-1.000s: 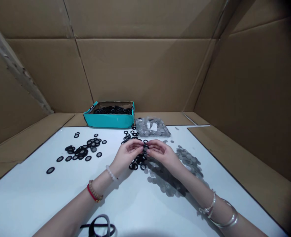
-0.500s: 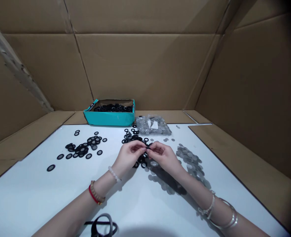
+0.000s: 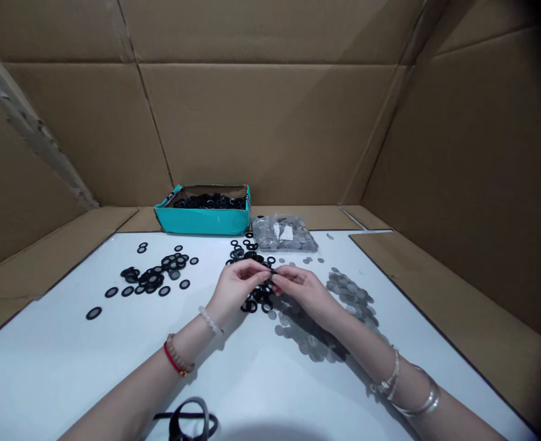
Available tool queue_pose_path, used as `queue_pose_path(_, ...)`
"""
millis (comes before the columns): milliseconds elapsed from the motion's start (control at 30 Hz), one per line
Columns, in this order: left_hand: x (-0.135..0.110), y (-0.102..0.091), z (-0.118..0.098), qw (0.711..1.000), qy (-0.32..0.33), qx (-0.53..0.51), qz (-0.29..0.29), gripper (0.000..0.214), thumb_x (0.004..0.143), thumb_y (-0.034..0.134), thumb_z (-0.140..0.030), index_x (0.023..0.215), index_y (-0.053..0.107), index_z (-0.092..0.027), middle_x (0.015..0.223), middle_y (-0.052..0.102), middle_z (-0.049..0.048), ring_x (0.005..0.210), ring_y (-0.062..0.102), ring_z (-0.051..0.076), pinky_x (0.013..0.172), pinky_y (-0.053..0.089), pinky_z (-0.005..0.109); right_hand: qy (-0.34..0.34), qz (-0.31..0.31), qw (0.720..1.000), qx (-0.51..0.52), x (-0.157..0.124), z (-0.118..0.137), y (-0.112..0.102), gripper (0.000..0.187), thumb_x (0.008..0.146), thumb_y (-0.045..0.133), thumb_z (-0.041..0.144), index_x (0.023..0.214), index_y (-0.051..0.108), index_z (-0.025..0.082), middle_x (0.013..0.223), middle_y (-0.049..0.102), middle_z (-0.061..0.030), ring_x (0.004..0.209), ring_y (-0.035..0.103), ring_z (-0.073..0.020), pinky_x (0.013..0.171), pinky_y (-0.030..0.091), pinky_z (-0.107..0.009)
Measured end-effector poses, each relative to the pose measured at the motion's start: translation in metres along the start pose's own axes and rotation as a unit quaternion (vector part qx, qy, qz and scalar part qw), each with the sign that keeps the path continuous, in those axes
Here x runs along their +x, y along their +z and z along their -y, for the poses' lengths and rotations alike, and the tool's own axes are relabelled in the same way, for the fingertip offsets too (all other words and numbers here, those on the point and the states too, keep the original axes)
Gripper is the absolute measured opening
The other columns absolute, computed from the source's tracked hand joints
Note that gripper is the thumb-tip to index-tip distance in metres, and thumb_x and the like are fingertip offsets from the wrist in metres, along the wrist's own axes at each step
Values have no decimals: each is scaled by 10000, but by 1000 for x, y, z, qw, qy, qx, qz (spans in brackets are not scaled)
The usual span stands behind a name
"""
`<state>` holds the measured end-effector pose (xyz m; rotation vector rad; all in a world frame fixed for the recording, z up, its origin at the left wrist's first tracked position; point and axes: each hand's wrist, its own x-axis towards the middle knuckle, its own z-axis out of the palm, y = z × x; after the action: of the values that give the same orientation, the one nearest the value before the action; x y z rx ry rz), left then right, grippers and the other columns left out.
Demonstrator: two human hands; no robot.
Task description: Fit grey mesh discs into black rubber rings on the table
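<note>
My left hand [image 3: 237, 286] and my right hand [image 3: 308, 295] meet at mid-table, both closed in a pinch on one small black ring [image 3: 272, 274]. Fingertips cover most of it, and I cannot tell whether a disc sits inside. Under and behind the hands lies a pile of loose black rings [image 3: 252, 306]. Thin grey discs [image 3: 314, 348] are scattered below my right hand, partly in its shadow, and more grey discs [image 3: 350, 291] lie further right. On the left is a group of black rings with grey centres [image 3: 152, 280].
A turquoise box [image 3: 201, 222] full of black rings stands at the back. Beside it lies a clear bag of grey discs [image 3: 293, 240]. A black and grey looped object [image 3: 192, 419] is at the front edge. Cardboard walls [image 3: 270, 135] surround the white table [image 3: 128, 349].
My hands have shifted very slightly left, with the fingertips still together on the ring. A few loose rings beside my left hand show more. The other things look the same.
</note>
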<state>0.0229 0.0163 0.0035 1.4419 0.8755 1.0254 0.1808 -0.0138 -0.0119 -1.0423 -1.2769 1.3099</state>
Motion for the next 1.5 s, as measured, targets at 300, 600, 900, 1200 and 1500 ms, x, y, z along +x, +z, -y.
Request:
queue_pose_path(300,1,0,8,985,-78,-149,26,248,628,722,-332,720,615,-128,697,582,6,654,539,103,671,446,236,48,24,989,137,1,-2,-1,221,694,687,376,737,654,161,711,553,-7,688,514,-124,682,438,-270)
queue_pose_path(600,-2,1,7,969,-127,-189,95,205,705,664,-309,675,603,-116,663,562,18,646,531,100,669,435,222,39,37,981,189,1,-6,-1,170,700,702,316,698,639,158,679,543,5,662,506,-111,682,406,-251)
queue_pose_path(900,-6,1,1,996,86,26,10,126,778,575,-285,789,607,-164,787,593,38,747,545,149,705,440,259,72,40,976,202,0,1,-2,231,746,645,383,820,633,164,720,586,-12,661,538,-111,655,446,-257)
queue_pose_path(1200,-9,-8,-1,927,296,231,17,182,829,494,-185,938,640,-192,875,596,76,845,557,174,760,444,296,49,-2,976,211,4,4,-7,214,664,719,206,866,655,174,860,612,-14,746,572,-105,768,457,-249)
queue_pose_path(1500,-4,0,5,999,23,-10,38,277,796,543,-299,1032,553,-154,869,636,59,818,606,166,787,480,300,23,-83,979,186,11,-4,-10,197,608,757,213,779,668,171,768,629,-1,703,575,-105,734,455,-245)
